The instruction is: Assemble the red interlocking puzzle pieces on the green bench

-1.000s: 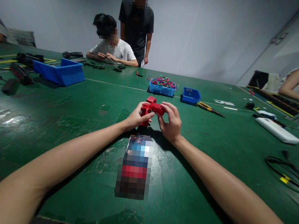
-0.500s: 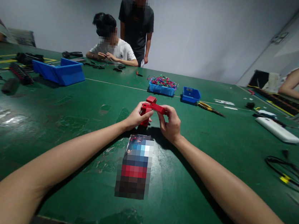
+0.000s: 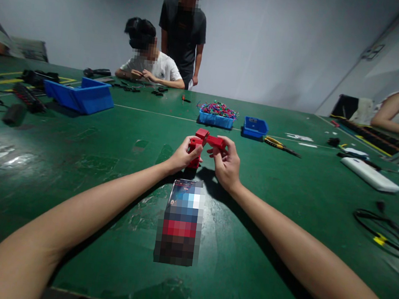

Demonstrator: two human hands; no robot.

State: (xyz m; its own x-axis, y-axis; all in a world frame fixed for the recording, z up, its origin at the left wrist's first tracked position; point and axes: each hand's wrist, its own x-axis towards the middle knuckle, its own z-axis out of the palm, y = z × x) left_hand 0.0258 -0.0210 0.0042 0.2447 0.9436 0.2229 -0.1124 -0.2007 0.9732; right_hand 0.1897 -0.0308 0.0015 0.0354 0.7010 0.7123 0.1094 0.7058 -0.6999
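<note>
My left hand (image 3: 182,156) is closed around a stack of red blocks (image 3: 194,161), whose upper pieces show above the fingers. Between the thumb and fingers of my right hand (image 3: 229,166) is a red bar-shaped piece (image 3: 216,142), its left end close to the top of the stack. Whether the two are joined there I cannot tell. The exact kind of the red pieces is too small to make out. Just below my hands a phone (image 3: 185,186) lies face up on the green table (image 3: 107,264), its screen partly blurred.
Ahead stand a blue bin of colourful wires (image 3: 216,119) and a smaller blue bin (image 3: 255,127), with yellow-handled pliers (image 3: 282,146) beside them. A large blue bin (image 3: 83,98) is at left. A white case (image 3: 370,174) and black cable (image 3: 385,228) lie right. Two people are opposite.
The red bar in my right hand has shifted slightly right and turned more level. My right-hand fingers have changed their hold a little. My left hand stays nearly still.
</note>
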